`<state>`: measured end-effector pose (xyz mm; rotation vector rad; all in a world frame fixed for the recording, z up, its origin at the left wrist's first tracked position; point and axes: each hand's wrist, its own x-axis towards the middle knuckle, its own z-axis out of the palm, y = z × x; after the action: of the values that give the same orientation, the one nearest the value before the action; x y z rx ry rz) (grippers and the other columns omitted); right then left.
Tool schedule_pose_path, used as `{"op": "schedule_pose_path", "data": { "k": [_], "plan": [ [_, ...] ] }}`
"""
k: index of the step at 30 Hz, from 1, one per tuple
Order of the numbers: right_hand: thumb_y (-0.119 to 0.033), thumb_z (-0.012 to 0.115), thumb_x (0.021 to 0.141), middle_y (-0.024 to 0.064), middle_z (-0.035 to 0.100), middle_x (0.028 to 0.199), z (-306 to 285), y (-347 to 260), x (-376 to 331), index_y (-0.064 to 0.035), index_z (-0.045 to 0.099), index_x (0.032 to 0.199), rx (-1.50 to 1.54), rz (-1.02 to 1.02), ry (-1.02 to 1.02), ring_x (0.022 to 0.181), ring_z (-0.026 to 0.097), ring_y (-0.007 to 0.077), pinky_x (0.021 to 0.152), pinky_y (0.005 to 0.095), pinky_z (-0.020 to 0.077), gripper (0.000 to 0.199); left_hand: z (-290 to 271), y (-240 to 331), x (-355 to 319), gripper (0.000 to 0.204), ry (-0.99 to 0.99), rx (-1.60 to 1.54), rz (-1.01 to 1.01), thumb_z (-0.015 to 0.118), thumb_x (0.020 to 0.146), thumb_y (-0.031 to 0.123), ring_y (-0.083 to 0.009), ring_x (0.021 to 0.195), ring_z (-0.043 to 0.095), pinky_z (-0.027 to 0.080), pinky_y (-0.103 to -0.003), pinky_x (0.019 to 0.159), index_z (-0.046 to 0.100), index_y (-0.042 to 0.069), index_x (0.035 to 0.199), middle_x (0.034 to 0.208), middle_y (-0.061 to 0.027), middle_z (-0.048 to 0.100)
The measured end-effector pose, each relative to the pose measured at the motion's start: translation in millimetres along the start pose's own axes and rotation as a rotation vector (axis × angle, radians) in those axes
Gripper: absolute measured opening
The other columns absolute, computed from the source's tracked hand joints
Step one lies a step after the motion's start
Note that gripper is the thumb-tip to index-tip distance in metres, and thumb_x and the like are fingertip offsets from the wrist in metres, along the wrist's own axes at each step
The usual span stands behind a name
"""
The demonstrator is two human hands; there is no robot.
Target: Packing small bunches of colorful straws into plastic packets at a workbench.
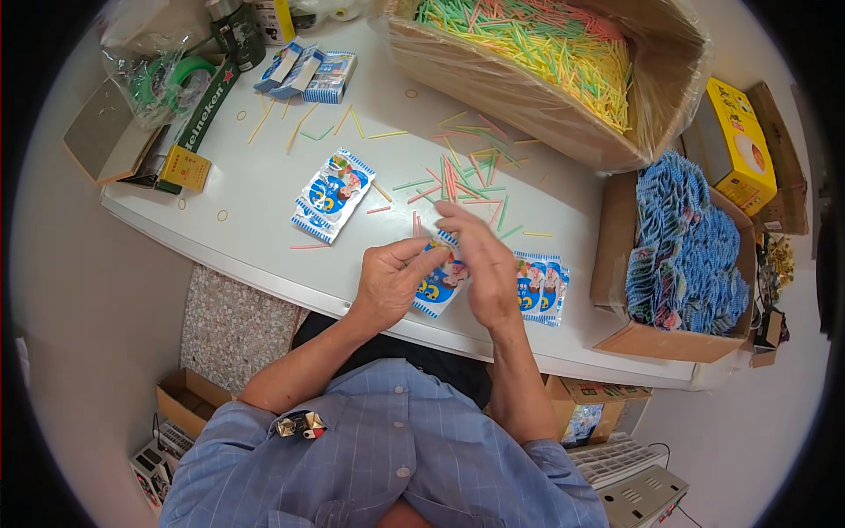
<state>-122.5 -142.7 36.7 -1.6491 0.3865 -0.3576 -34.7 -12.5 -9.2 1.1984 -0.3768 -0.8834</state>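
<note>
My left hand [390, 278] pinches the upper left edge of a small blue and white plastic packet [432, 295]. Over the packet's right side is my right hand [482, 268], its fingers stretched out and slightly blurred; I see nothing held in them. Just beyond my left fingertips lie a few pink sticks [416, 223]. More thin pink, green and yellow sticks [451, 180] are heaped and scattered farther out on the white table [255, 189]. Overlapping packets [551, 290] lie beside my right wrist. To the left rests another packet pile [334, 195].
A large plastic-lined carton [502, 88] full of coloured sticks stands at the far right. Nearer is a cardboard box [619, 251] packed with blue packets [682, 246]. Folded small boxes [308, 75], a dark bottle [236, 35] and an open carton [114, 132] occupy the far left.
</note>
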Motion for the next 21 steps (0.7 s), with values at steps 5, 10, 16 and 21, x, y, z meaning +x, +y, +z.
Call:
{"op": "schedule_pose_path", "data": {
  "k": [5,10,16,21],
  "plan": [
    [-0.018,0.059,0.095,0.0166,0.049,0.145,8,4,-10,0.0014,0.048,0.139,-0.085,-0.159,0.034,0.128,0.051,0.0206,0.106,0.0335,0.0397,0.049,0,-4,-1,0.020,0.100,-0.109,0.013,0.066,0.096,0.014,-0.0032,0.075,0.059,0.049,-0.020,0.064,0.072,-0.005,0.102,0.087,-0.0025,0.071],
    [-0.012,0.071,0.092,0.0038,0.069,0.094,22,32,-35,0.0018,0.068,0.108,-0.067,0.038,0.214,0.082,0.061,0.0077,0.076,0.0239,0.0490,0.021,1,4,-3,0.019,0.101,-0.078,0.037,0.067,0.094,0.012,-0.0110,0.080,0.064,0.052,-0.026,0.071,0.070,-0.004,0.103,0.092,-0.0065,0.071],
    [-0.015,0.071,0.092,0.0061,0.069,0.080,-62,30,-63,0.0025,0.069,0.102,-0.243,0.307,0.217,0.070,0.062,0.0077,0.059,0.0259,0.0475,0.021,-77,57,28,0.031,0.607,1.080,0.493,0.075,0.084,0.021,-0.0311,0.087,0.066,0.052,-0.039,0.078,0.070,-0.002,0.103,0.092,-0.0171,0.069],
    [-0.028,0.073,0.087,0.0166,0.063,0.071,-84,19,-47,0.0054,0.064,0.094,-1.044,0.459,0.138,0.065,0.064,0.0181,0.062,0.0329,0.0511,0.035,-106,70,46,0.035,0.522,1.194,0.052,0.080,0.079,0.028,-0.0285,0.082,0.069,0.053,-0.038,0.075,0.072,-0.002,0.097,0.090,-0.0158,0.072]
  ]
}}
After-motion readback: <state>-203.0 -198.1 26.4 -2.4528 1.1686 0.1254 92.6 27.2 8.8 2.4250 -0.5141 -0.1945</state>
